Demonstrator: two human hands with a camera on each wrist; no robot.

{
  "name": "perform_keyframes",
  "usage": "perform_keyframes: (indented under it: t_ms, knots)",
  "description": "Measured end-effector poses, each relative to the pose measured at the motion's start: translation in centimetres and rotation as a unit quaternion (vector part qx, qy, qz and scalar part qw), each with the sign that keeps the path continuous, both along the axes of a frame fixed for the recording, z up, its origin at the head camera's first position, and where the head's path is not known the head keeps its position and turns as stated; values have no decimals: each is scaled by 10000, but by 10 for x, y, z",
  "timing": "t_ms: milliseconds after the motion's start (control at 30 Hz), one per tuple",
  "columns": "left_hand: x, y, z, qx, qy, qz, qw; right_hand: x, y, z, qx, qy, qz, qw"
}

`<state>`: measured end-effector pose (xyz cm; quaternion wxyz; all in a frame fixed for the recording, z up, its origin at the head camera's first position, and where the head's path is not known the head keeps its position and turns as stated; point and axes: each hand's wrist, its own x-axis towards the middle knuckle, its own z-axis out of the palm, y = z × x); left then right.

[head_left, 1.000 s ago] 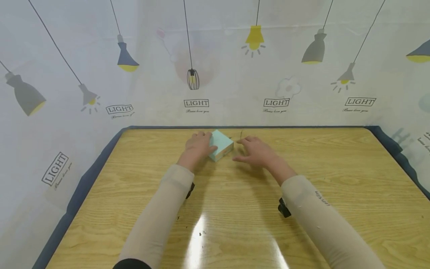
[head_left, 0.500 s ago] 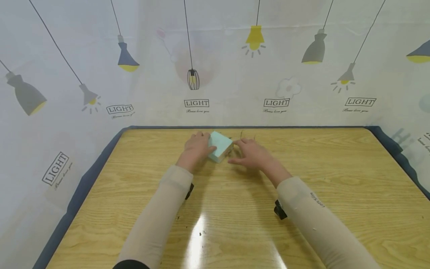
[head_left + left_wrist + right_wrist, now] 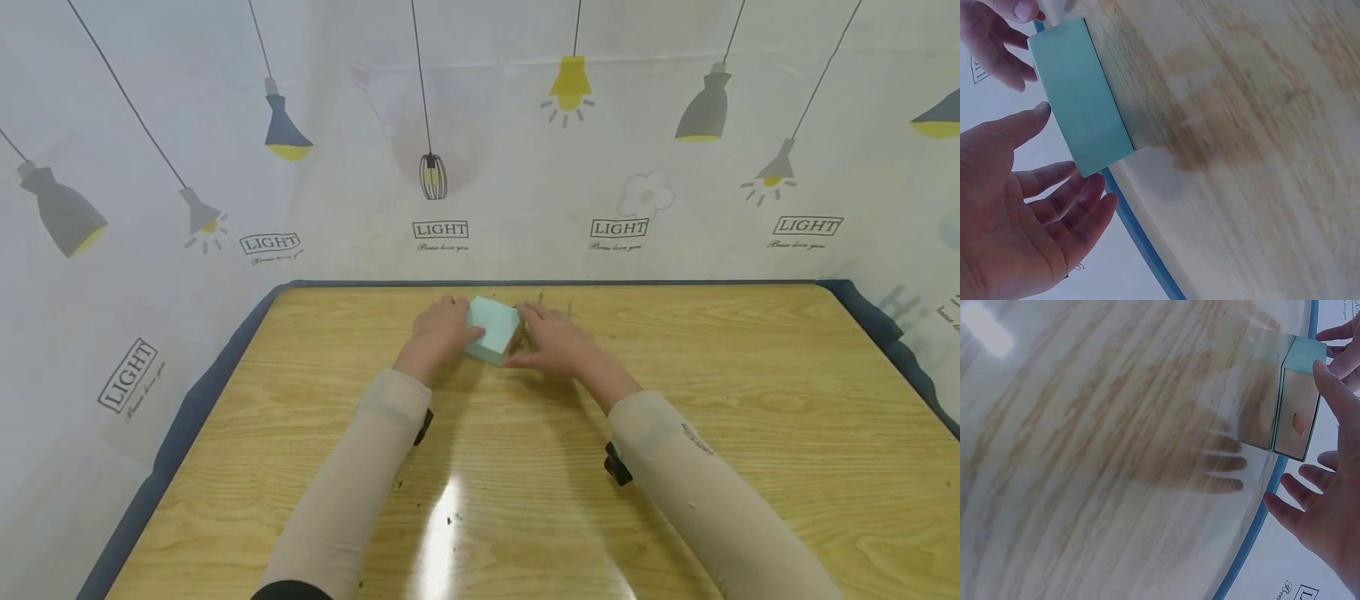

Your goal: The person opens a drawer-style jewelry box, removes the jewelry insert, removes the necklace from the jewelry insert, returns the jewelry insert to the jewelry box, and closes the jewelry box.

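A small mint-green box (image 3: 493,323) lies at the far side of the table, turned slightly askew. Its brown end (image 3: 1295,412), marked by a small pinkish patch, faces the right hand. My left hand (image 3: 437,337) holds the box's left side, thumb on the near edge and fingers behind. In the left wrist view, the thumb and fingertips meet the box's edge. My right hand (image 3: 558,343) spans the brown end, with the thumb at the near corner and the index finger at the far corner. Its other fingers (image 3: 1297,494) stay spread, apart from the box.
The wood-grain table (image 3: 525,467) has a dark blue border (image 3: 206,383) along its edge. A pale curtain (image 3: 517,142) printed with lamps hangs behind it. Small dark specks (image 3: 450,521) lie on the near part of the table.
My right hand has come left from beside the box to touch its end. The box has turned counter-clockwise, its near corner shifting right. The left hand has kept its hold.
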<state>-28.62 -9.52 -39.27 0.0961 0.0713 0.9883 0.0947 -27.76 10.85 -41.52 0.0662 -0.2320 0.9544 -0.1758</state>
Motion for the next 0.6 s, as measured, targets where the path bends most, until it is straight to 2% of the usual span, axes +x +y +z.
perform_keyframes:
  t_ms: [467,600]
  knots:
    - [0,0,1,-32,-168,-74,9998,-1,-2,-2,-40,-243,43,9997]
    - [1,-3,2,122,-255,-148,9995,0,-1,-1,8,-303,73,9995]
